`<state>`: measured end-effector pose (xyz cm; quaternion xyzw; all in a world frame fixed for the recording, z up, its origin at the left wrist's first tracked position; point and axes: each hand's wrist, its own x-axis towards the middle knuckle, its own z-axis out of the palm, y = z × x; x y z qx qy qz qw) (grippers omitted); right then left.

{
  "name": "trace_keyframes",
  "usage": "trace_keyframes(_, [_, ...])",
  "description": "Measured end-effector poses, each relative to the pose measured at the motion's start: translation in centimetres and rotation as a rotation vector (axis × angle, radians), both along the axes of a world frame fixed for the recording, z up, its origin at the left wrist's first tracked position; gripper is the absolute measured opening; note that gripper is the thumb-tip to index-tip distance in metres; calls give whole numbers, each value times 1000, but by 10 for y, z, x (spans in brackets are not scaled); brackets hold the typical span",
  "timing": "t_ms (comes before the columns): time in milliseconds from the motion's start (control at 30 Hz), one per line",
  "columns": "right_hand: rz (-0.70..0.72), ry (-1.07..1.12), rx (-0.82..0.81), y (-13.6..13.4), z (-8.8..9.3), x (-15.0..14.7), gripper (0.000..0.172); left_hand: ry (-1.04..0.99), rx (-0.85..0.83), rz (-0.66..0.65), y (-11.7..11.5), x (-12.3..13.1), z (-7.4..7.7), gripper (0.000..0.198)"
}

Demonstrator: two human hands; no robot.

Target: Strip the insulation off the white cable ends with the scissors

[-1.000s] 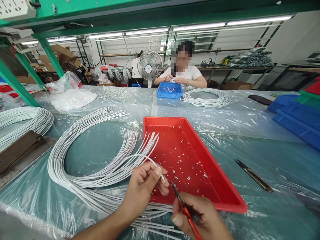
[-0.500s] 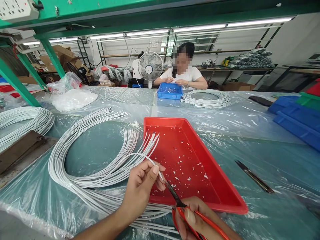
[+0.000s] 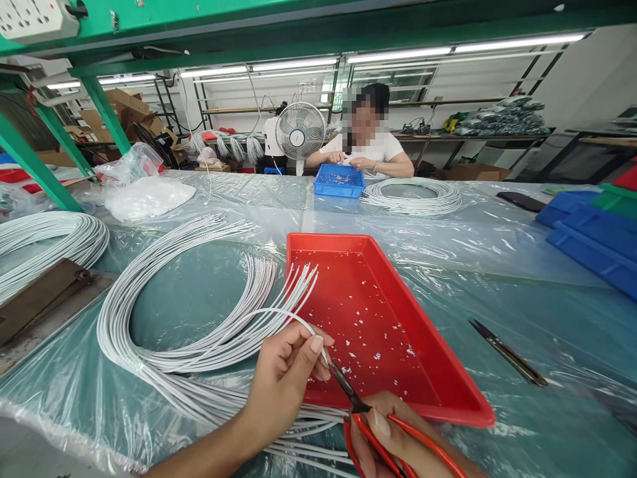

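Note:
My left hand [image 3: 283, 378] pinches the end of one white cable [image 3: 279, 314] between thumb and fingers, over the near left edge of a red tray [image 3: 428, 392]. My right hand [image 3: 398, 446] grips red-handled scissors [image 3: 363, 415]; their dark blades meet the cable tip just beyond my left thumb. A large looped bundle of white cables [image 3: 149, 312] lies to the left, its loose ends fanned toward the tray. Small white scraps speckle the tray floor.
Clear plastic sheeting covers the table. Dark tweezers [image 3: 507, 352] lie right of the tray. Blue and green trays [image 3: 592, 226] are stacked at far right. Across the table a person works over a blue tray [image 3: 338, 180] beside another cable coil [image 3: 411, 196]. A fan [image 3: 297, 133] stands behind.
My right hand turned the scissors and brought the blades up to the cable tip in my left hand. My left hand stayed nearly still.

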<state>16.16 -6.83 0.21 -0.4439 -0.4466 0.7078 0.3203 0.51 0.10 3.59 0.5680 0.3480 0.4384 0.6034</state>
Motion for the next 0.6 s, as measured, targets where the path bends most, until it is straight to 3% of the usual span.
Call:
trace_keyframes(200, [6,5,-35,-1,-8,3,56,39,15,21,-2,0,0,21])
trace_keyframes(433, [-33,-99,127,4,-2,-9,50,-59,-86,23,1,4,1,22])
trace_keyframes(600, [-181,-389,354,8,3,-18,48,-121,-118,-17,0,4,3,20])
